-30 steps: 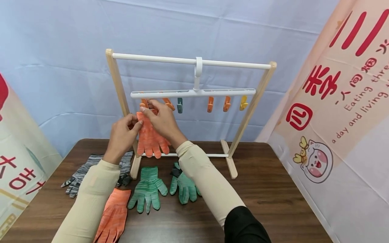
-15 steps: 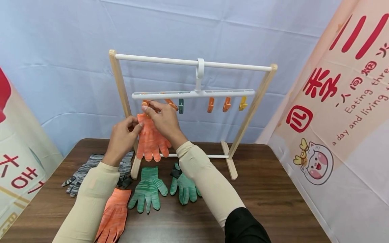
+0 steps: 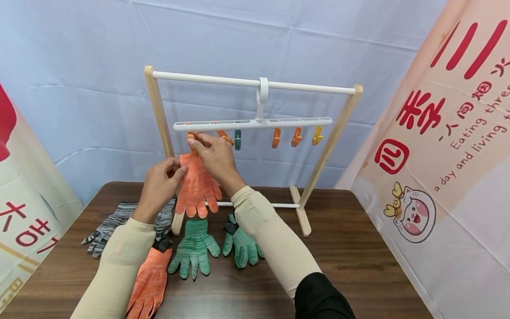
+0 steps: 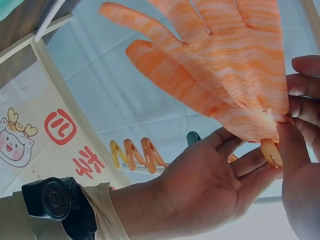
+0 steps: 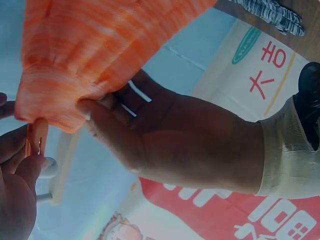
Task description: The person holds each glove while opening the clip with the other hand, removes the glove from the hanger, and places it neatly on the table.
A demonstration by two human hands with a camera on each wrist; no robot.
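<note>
An orange knit glove (image 3: 197,186) hangs fingers down below the left end of a white hanger (image 3: 223,126). My left hand (image 3: 161,184) pinches the left edge of its cuff between thumb and fingers. With my right hand (image 3: 217,159) I pinch an orange clothespin (image 3: 191,136) just above the cuff. The left wrist view shows the clothespin (image 4: 271,152) at the cuff of the glove (image 4: 225,65), held in the right hand (image 4: 205,177). In the right wrist view the clothespin (image 5: 37,137) overlaps the cuff edge; how firmly it grips is hidden.
More clothespins hang along the hanger: a green one (image 3: 237,140), a yellow one (image 3: 317,136) and several orange. A wooden rack (image 3: 350,108) bears the hanger. On the table (image 3: 338,261) lie two green gloves (image 3: 194,250), another orange glove (image 3: 149,283) and grey striped gloves (image 3: 115,221).
The orange glove and my left hand have moved down a little, and more of the clothespin shows above the cuff. My right hand stays on the clothespin.
</note>
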